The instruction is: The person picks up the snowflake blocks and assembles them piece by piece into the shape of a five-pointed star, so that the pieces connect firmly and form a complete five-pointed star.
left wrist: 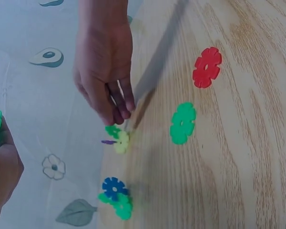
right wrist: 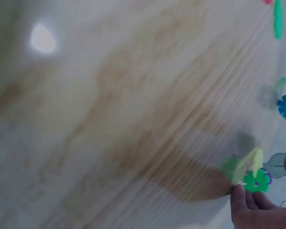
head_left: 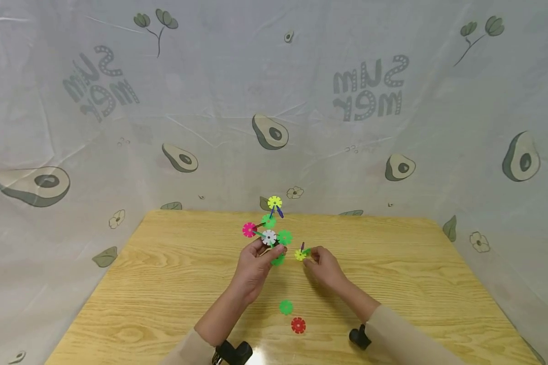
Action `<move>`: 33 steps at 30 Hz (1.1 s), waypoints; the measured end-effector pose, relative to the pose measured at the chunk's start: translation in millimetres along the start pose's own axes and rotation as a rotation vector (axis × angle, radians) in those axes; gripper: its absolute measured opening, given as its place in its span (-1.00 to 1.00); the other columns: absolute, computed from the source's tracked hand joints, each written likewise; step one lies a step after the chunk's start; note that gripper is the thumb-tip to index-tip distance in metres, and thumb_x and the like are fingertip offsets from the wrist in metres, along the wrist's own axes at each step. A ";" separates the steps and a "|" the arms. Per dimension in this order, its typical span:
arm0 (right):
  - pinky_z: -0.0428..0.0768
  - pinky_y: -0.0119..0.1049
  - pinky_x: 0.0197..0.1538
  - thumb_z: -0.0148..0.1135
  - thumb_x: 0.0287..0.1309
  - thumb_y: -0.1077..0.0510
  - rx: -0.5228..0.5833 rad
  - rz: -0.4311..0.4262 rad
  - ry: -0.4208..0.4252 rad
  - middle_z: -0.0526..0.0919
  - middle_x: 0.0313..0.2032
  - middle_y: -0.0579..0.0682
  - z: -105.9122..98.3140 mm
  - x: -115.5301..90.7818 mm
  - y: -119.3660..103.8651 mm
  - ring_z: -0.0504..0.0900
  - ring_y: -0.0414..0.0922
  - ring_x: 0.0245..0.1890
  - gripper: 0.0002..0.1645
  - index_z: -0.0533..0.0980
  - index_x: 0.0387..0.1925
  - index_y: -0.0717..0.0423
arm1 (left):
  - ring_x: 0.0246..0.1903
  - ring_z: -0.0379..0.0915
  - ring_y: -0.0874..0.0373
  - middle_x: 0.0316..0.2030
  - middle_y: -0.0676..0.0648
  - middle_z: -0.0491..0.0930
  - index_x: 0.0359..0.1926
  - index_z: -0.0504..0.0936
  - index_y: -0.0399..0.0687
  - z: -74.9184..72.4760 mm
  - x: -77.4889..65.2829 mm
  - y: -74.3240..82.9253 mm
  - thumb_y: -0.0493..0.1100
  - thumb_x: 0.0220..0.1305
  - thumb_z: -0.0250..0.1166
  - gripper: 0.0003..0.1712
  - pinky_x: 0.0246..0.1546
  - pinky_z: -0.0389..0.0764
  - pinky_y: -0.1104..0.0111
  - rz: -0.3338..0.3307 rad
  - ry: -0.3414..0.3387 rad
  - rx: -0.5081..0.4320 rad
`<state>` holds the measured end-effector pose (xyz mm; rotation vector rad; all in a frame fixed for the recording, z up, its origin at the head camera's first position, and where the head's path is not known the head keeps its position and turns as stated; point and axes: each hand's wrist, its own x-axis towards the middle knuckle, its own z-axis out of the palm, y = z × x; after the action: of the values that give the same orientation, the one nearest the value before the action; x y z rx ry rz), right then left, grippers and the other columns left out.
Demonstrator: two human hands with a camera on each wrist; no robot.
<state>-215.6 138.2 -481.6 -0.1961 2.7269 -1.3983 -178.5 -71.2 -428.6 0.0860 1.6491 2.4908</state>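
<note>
My left hand (head_left: 253, 271) grips a branching cluster of slotted plastic flower discs between thumb and fingers. In it are a white disc (head_left: 269, 237), a pink disc (head_left: 249, 229), a yellow disc (head_left: 275, 203) at the top, and several green and blue ones; fingers hide part of the cluster. To the right, my right hand (head_left: 326, 268) pinches a small joined piece by its green disc (right wrist: 257, 181). This piece also has a yellow disc (head_left: 300, 255) and a purple disc (head_left: 303, 246). A short gap separates it from the left hand's cluster.
Two loose discs lie flat on the wooden table (head_left: 164, 284) nearer the body: a green disc (head_left: 285, 307) and a red disc (head_left: 298, 325). A pale printed curtain (head_left: 210, 152) hangs behind the table and along its sides.
</note>
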 end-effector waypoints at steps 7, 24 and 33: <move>0.63 0.22 0.21 0.29 0.40 0.23 -0.120 -0.076 0.042 0.59 0.10 0.50 6.9 19.0 5.4 0.59 0.36 0.16 -0.48 0.45 0.17 0.62 | -0.09 0.65 0.29 -0.10 0.10 0.62 0.20 0.49 -0.41 -1.6 0.3 1.2 -0.35 0.44 0.30 -0.62 0.06 0.66 0.50 -0.017 0.012 0.004; 0.30 -0.30 -0.42 0.33 0.33 0.21 -0.355 -0.071 0.126 0.45 -0.46 0.09 26.9 50.4 3.0 0.33 -0.09 -0.45 -0.74 0.47 -0.39 0.28 | -0.14 0.65 0.28 -0.18 0.14 0.65 0.09 0.56 -0.30 -4.0 0.5 -1.1 -0.35 0.43 0.28 -0.74 0.08 0.64 0.46 -0.023 0.018 -0.015; 0.68 0.00 -0.08 0.29 0.30 0.25 -0.270 -0.081 0.097 0.68 -0.10 0.33 23.4 46.1 8.2 0.66 0.14 -0.13 -0.60 0.56 0.05 0.50 | -0.22 0.66 0.29 -0.30 0.16 0.69 -0.06 0.61 -0.09 -5.6 -0.1 -0.5 -0.34 0.46 0.27 -0.88 0.07 0.63 0.42 -0.014 0.011 -0.049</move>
<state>-259.0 117.5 -502.1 -0.2629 3.0135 -1.0771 -179.1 -76.2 -431.3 0.0549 1.5862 2.5240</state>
